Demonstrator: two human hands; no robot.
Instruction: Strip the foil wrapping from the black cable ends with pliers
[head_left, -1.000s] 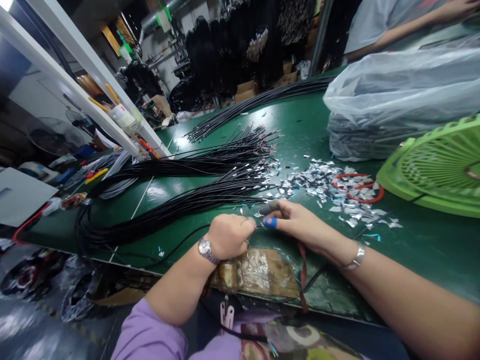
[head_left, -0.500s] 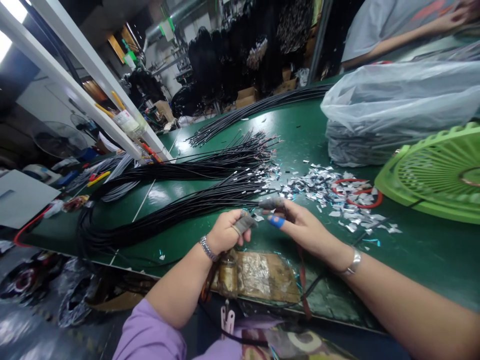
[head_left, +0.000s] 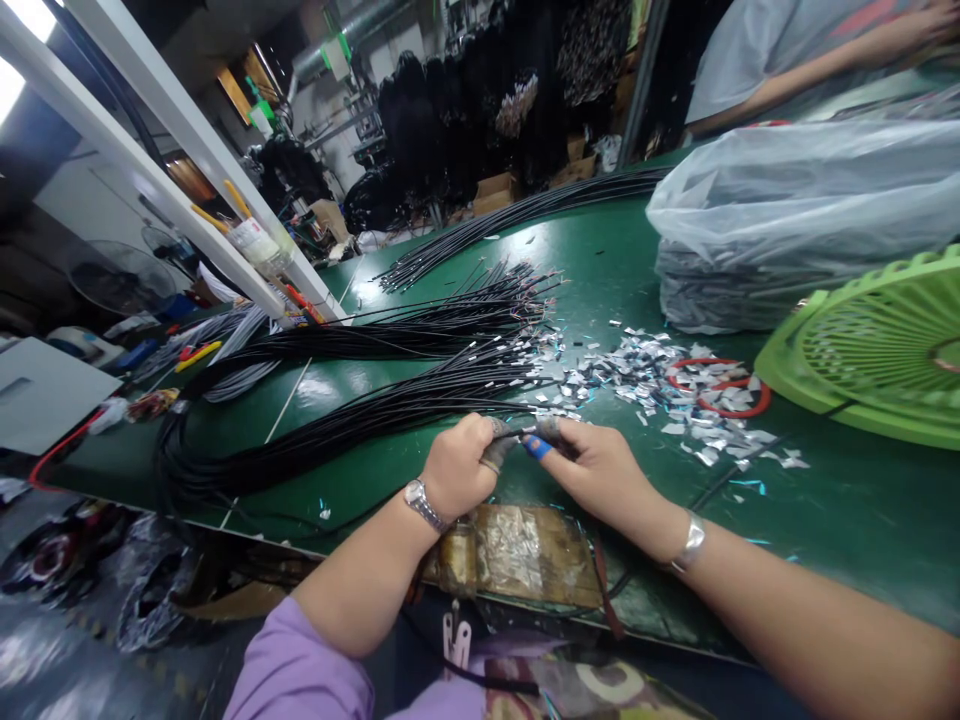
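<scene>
My left hand [head_left: 459,467] is a closed fist with taped fingertips, pinching the end of a thin black cable [head_left: 517,432] near the front edge of the green table [head_left: 825,500]. My right hand [head_left: 592,462], with grey and blue finger tape, meets it fingertip to fingertip and pinches the same cable end. A long bundle of black cables [head_left: 360,415] lies just beyond my hands, running left. A scatter of silvery foil scraps [head_left: 660,385] lies to the right of the cable ends.
A green fan [head_left: 877,345] and a plastic bag of cables [head_left: 795,220] sit at the right. A red rubber ring [head_left: 720,385] lies among the scraps. More cable bundles [head_left: 517,210] run along the far side. Another person's arm [head_left: 795,70] is at the top right. A taped pad [head_left: 517,545] sits at the table edge.
My hands came apart half a second ago, the left lifted a little, and have now closed together again on a cable end slightly farther forward.
</scene>
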